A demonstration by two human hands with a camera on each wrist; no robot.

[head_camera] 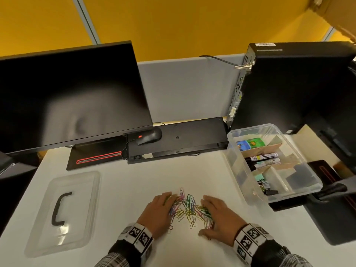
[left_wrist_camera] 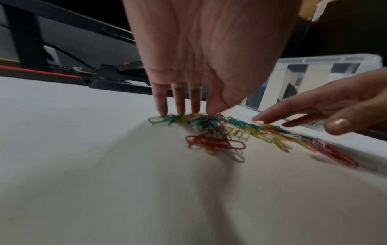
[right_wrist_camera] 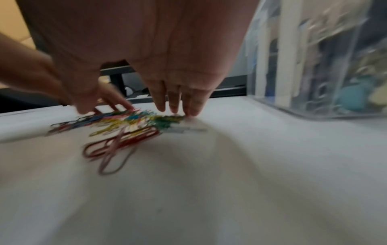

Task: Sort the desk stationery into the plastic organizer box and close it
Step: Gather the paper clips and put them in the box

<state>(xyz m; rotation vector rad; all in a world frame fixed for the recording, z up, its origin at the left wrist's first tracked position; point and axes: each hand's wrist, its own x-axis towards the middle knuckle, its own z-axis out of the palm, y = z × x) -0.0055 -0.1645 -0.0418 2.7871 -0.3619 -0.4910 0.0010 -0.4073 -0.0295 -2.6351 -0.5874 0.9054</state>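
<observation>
Near the table's front edge, the head view showed the left hand (head_camera: 159,210) and right hand (head_camera: 219,214) flat, fingers straight, flanking the coloured paper clips (head_camera: 187,208); the organizer box (head_camera: 300,187) stood open at the right edge, its lid (head_camera: 81,224) at the left. From the left wrist, fingertips (left_wrist_camera: 162,111) touched the clips. From the right wrist, blurred fingers (right_wrist_camera: 160,106) met the pile.

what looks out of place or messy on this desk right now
The coloured paper clips lie loose in a tangle on the white desk, outside the organizer box. The left hand and right hand flank the pile, fingertips on it. The lid lies apart, off the box.
</observation>
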